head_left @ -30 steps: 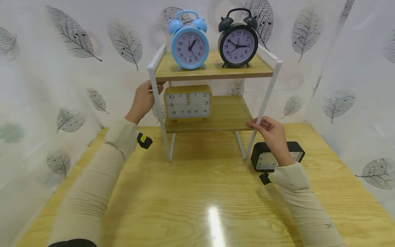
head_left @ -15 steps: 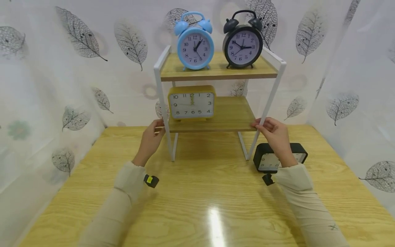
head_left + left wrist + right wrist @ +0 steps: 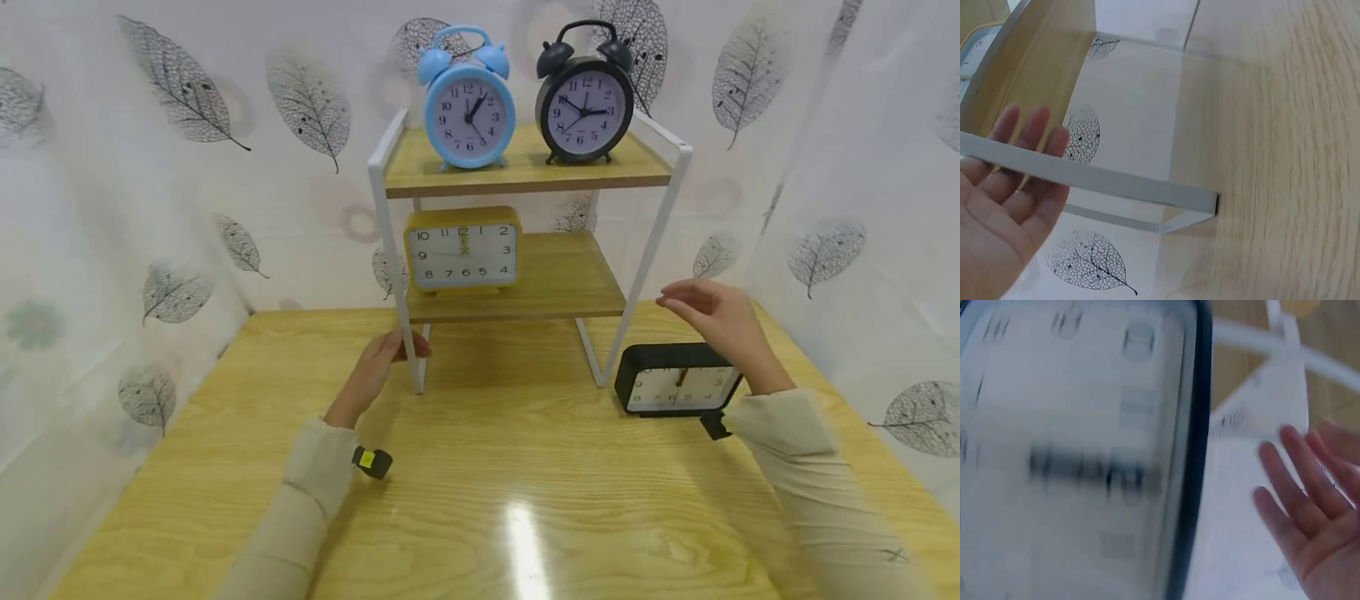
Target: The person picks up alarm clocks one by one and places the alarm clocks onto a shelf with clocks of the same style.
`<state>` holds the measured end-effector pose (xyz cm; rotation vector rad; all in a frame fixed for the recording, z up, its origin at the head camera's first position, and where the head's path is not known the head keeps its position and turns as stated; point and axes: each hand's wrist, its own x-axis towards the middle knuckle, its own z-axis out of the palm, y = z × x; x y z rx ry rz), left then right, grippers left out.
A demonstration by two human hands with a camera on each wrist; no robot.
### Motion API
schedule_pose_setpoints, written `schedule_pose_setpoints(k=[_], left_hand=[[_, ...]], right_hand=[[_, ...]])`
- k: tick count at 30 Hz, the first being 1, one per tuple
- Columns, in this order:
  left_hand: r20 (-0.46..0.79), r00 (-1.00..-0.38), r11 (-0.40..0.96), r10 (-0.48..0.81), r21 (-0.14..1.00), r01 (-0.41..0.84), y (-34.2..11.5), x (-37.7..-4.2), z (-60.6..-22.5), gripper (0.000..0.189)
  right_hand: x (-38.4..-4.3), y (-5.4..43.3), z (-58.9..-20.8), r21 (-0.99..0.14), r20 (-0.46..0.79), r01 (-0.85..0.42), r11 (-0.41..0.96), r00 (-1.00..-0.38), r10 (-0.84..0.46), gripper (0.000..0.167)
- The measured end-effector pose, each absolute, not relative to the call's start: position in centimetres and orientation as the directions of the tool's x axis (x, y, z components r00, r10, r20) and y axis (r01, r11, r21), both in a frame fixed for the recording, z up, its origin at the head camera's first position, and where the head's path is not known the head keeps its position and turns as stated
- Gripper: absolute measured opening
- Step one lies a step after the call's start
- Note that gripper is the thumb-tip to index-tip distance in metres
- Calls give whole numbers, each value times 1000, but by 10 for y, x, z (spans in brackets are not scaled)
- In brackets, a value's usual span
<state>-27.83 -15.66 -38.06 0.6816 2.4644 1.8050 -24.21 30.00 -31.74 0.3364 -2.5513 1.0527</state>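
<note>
A two-tier shelf rack (image 3: 528, 182) with wooden boards and a white frame stands on the table. My left hand (image 3: 372, 371) is at its left front leg, with the fingers passing behind the leg. The left wrist view shows those fingers (image 3: 1036, 122) loosely bent, not wrapped around the bar; the thumb is hidden there. My right hand (image 3: 722, 321) hovers above and behind a black rectangular clock (image 3: 678, 390), holding nothing. In the right wrist view the right fingers (image 3: 1304, 506) are spread, and the clock's blurred face fills the left side.
On the top board stand a light blue twin-bell alarm clock (image 3: 469, 117) and a black one (image 3: 585, 108). A yellow rectangular clock (image 3: 462, 250) sits on the lower board, to the left. Leaf-patterned sheeting (image 3: 307, 108) surrounds the wooden table (image 3: 450, 483).
My right hand has let go of the rack's right front leg and moved right, over the black rectangular clock. My left hand has moved down along the left leg.
</note>
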Motion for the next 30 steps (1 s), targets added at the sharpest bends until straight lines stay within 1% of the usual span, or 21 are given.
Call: schedule_pose_setpoints(k=[3, 5, 7, 12, 15, 21, 26, 30], left_hand=[[274, -891, 233, 362, 899, 371, -155, -278, -383, 51], [291, -885, 225, 362, 894, 386, -154, -279, -384, 47], [299, -886, 218, 355, 895, 390, -153, -279, -385, 44], [285, -898, 233, 334, 899, 372, -153, -278, -385, 43], [279, -898, 245, 340, 896, 371, -153, -278, -383, 41], [273, -904, 252, 328, 897, 363, -153, -279, -382, 40], [285, -905, 253, 315, 894, 370, -152, -281, -386, 39], [285, -907, 256, 310, 894, 368, -151, -281, -387, 38]], right_hand=[[-240, 316, -312, -483, 350, -376, 791, -911, -219, 23], [-239, 324, -311, -389, 312, -420, 819, -897, -312, 22], [-239, 329, -312, -335, 255, -449, 829, -890, -379, 26], [-240, 336, -322, -319, 97, -443, 838, -894, -437, 49], [-241, 339, -327, -302, 46, -452, 839, -886, -461, 56], [-244, 338, -329, -281, -10, -463, 841, -874, -485, 58], [-245, 337, -331, -263, -26, -465, 845, -872, -488, 55], [-246, 338, -332, -271, -36, -459, 846, -873, -486, 54]])
